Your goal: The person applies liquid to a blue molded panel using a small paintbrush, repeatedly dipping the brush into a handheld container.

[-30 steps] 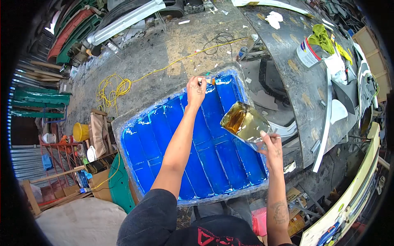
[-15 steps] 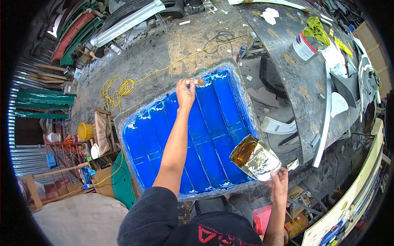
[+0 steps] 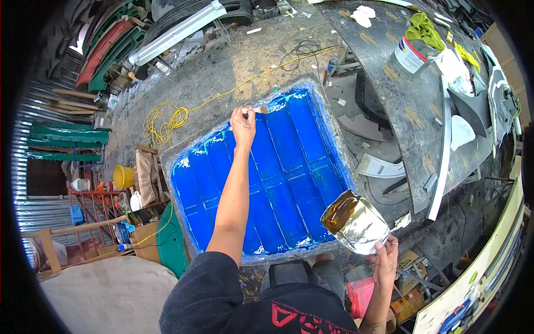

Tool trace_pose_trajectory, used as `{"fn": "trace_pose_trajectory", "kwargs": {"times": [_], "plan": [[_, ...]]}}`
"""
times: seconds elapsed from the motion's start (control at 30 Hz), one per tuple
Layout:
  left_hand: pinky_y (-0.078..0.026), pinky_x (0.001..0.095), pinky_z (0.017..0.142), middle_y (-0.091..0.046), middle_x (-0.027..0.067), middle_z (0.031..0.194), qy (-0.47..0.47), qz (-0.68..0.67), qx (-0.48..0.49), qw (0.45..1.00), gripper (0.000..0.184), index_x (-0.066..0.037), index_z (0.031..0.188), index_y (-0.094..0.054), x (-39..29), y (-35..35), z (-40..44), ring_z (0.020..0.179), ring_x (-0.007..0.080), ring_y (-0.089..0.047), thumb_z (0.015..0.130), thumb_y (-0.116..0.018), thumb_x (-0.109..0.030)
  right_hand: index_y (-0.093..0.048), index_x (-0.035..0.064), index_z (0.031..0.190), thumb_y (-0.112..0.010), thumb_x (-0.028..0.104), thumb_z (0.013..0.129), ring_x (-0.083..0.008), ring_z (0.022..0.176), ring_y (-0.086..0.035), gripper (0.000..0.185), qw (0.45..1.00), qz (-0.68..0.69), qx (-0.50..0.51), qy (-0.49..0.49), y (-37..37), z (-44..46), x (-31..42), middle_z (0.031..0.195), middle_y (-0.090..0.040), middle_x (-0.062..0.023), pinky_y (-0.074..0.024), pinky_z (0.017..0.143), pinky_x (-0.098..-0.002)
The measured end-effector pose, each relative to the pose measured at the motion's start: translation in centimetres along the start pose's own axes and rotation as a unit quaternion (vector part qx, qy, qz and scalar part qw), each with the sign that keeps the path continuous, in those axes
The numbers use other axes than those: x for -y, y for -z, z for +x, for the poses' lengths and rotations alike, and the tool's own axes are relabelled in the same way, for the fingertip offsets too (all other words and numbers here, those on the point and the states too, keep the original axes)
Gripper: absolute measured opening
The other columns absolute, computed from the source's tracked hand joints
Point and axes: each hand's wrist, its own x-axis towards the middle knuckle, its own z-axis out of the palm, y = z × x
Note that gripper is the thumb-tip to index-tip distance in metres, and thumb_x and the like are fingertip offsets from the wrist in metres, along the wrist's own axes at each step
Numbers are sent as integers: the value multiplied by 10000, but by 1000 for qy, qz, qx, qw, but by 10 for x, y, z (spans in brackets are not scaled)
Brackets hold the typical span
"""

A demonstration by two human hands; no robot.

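A big blue mould with a ribbed, glossy inside and a rough grey rim lies in front of me. My left hand grips a paintbrush at the mould's far edge, with its bristles against the inner wall there. White glints of wet coating show along that edge and in the corners. Low at the right, my right hand holds a shiny silver container by its base, tilted over the mould's near right corner. Some amber liquid shows inside it.
A dark worktable on the right carries a paint bucket with a green cloth on it. A yellow cable runs coiled over the floor beyond the mould. A yellow bucket stands at left.
The brush has shifted a little leftward along the mould's far edge. The silver container has moved slightly right and towards me. My view has also shifted a little.
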Motion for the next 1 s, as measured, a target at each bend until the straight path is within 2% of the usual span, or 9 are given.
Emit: {"fn": "trace_pose_trajectory", "kwargs": {"times": [0.1,0.23,0.33,0.4,0.47,0.53,0.67,0.93,1.0], "plan": [[-486,365,604,-654,151,814,-108,-17,-17,994,147,-7,887,-698,-8,-30,5,635,254,-613,874,-634,-139,-374,28,1233,-647,244,872,-169,965,-624,502,1000,6,-8,3,1,-6,3,1132,-566,-114,-575,646,-295],[-474,378,622,-629,145,777,-87,-26,6,996,165,-1,874,-689,-6,-58,-3,667,266,-611,874,-636,-158,-362,22,1243,-646,239,869,-174,927,-640,518,1000,11,-8,10,5,-10,1,1124,-571,-117,-580,652,-305],[-470,383,623,-630,141,778,-130,-16,5,991,172,0,873,-690,-3,-40,-5,664,267,-599,878,-634,-162,-361,19,1248,-641,235,871,-177,909,-648,517,1000,17,-14,17,8,-12,-2,1122,-575,-119,-583,657,-309],[-478,376,643,-638,132,801,-91,-16,18,996,161,-12,883,-697,-13,-32,-2,686,271,-599,886,-620,-154,-360,18,1250,-639,235,872,-179,902,-651,518,999,20,-22,15,11,-15,-3,1121,-577,-120,-584,660,-312],[-478,382,682,-637,129,852,-123,-22,6,992,126,-30,910,-696,-24,-35,0,757,281,-598,888,-627,-134,-359,16,1256,-637,247,874,-178,911,-649,526,1000,4,-11,9,12,-15,-2,1124,-575,-117,-583,660,-306],[-471,399,717,-625,124,900,-212,6,18,977,122,-55,971,-692,-25,-44,-5,824,301,-584,877,-639,-113,-358,16,1258,-634,247,876,-177,913,-649,525,1000,1,-15,11,10,-17,-1,1122,-576,-115,-582,658,-302],[-436,408,735,-600,95,929,-249,110,105,957,211,-83,1040,-676,-29,-40,-46,844,296,-538,832,-650,-61,-355,14,1270,-624,240,884,-167,923,-646,521,1000,13,-20,20,8,-22,5,1140,-568,-114,-583,652,-288],[-419,398,788,-580,55,970,-226,65,314,920,205,-99,1052,-680,-58,22,-116,911,266,-523,854,-631,-75,-342,18,1287,-612,224,893,-161,941,-632,520,999,26,-21,13,17,-22,8,1192,-530,-117,-593,641,-288],[-416,409,804,-586,49,962,-204,20,435,876,175,-112,1015,-693,-69,40,-113,924,269,-526,854,-632,-78,-341,20,1290,-607,220,897,-163,953,-628,515,999,25,-30,9,19,-22,10,1204,-521,-119,-596,640,-294]]}}
